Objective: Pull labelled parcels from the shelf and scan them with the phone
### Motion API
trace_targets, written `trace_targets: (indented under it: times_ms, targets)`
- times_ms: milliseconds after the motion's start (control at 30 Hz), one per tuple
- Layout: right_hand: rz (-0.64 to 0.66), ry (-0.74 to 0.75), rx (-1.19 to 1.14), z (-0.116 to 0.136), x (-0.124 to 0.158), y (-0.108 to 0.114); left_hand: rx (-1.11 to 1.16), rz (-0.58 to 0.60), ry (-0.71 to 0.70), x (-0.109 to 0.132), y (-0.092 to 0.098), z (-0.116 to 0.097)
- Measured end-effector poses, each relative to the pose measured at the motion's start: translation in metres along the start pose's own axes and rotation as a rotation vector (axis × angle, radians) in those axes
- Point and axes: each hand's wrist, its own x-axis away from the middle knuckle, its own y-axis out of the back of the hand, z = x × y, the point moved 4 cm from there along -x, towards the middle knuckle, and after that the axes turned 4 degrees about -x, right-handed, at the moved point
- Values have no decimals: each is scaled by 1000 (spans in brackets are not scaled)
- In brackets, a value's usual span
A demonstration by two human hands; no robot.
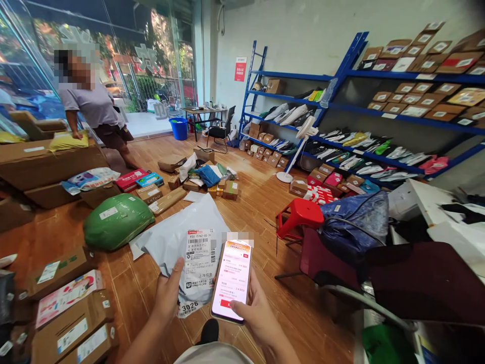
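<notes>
The bag (178,222) is pale grey, its label (199,260) white with black print; right of the bag, the phone (232,283) glows white, orange and red; left of the bag, a green bundle (117,222); beyond the bag, a blue packet (208,176).

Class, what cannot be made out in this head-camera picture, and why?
In the head view:
Left hand: most fingers, hidden behind the pale parcel.
Right hand: most fingers, hidden behind the phone.
Parcel's contents: hidden by its wrapping.
Writing on the shelved boxes: too small.
Green object, lower right: cut off by the bottom edge.
</notes>
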Motion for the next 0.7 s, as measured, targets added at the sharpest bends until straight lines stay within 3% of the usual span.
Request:
trace_targets:
  times_ms: [333,533,700]
  targets:
    - [9,4,-7,-2,5,-3,-18,7,21,-4,7,6]
    - [-13,3,-11,1,8,-6,18,37,18,3,1,0]
    - [-7,19,-1,3,8,-6,-8,-20,13,6,2,-3]
